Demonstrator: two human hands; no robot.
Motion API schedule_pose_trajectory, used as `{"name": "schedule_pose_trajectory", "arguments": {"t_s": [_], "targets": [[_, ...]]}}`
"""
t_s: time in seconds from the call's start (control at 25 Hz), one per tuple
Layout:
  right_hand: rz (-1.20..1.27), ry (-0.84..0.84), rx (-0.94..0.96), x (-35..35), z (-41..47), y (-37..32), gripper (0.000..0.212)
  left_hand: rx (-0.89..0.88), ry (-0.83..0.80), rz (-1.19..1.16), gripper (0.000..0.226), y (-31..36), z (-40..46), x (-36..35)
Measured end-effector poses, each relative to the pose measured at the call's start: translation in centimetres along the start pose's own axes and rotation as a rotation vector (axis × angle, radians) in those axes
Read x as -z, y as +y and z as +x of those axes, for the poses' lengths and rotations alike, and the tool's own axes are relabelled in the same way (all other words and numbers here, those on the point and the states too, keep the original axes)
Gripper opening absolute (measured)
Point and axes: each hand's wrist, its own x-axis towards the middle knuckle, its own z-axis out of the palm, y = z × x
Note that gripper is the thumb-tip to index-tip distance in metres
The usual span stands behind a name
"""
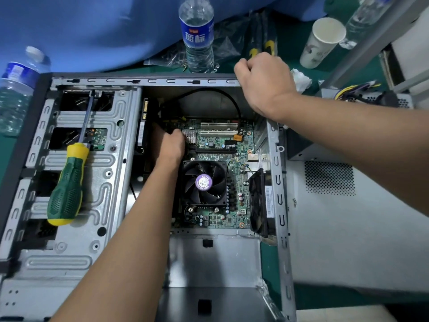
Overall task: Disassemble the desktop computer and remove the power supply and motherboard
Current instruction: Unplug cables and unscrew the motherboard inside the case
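- The computer case [209, 82] lies on its side on the green bench [371, 73], its side panel already off. That panel [348, 228] appears to be the pale perforated sheet lying along the case's right edge.
- The bay at the near end of the case stands bare, and a grey box trailing coloured wires [362, 94] sits on the bench by the case's far right corner. This is probably the power supply, already out, though the view there is too cramped to be sure.
- The motherboard [220, 140] is still seated in the middle of the case, with its cooler fan [205, 182] mounted on it and a black cable [209, 91] arching over its far edge. Lifting the board out is what remains.
- A green-and-yellow screwdriver [67, 184] rests unused on the drive cage [76, 173] along the case's left side.
- The left hand [170, 145] reaches down into the case at the board's left edge. Its fingers curl under out of sight, so what the grip pinches, if anything, cannot be told.
- The right hand [262, 75] sits at the far right corner of the case, fingers curled in a closed grip over the top rim, seemingly bracing the case.
- Water bottles [197, 36] and a paper cup [322, 40] stand beyond the case's far edge.
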Motion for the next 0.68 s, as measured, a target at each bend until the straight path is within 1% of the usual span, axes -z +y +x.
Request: {"name": "schedule_pose_trajectory", "arguments": {"t_s": [0.12, 0.16, 0.24, 0.44, 0.68], "targets": [[0.005, -0.006, 0.0, -0.1, 0.0, 0.0, 0.047, -0.123, 0.242, -0.071, 0.046, -0.7, 0.6, 0.1], [0.009, -0.007, -0.002, -0.1, 0.0, 0.0, 0.047, -0.159, 0.286, -0.067, 0.043, -0.8, 0.9, 0.2], [0.014, -0.007, -0.006, -0.1, -0.1, 0.0, 0.047, -0.192, 0.316, -0.059, 0.04, -1.0, 1.7, 0.2], [0.009, -0.008, -0.005, 0.0, -0.1, -0.1, 0.046, -0.124, 0.361, 0.007, 0.048, -1.1, 2.9, 0.1], [0.003, -0.012, -0.006, 0.0, -0.2, 0.0, 0.048, -0.127, 0.416, 0.046, 0.052, -1.3, 3.0, -0.2]]}}
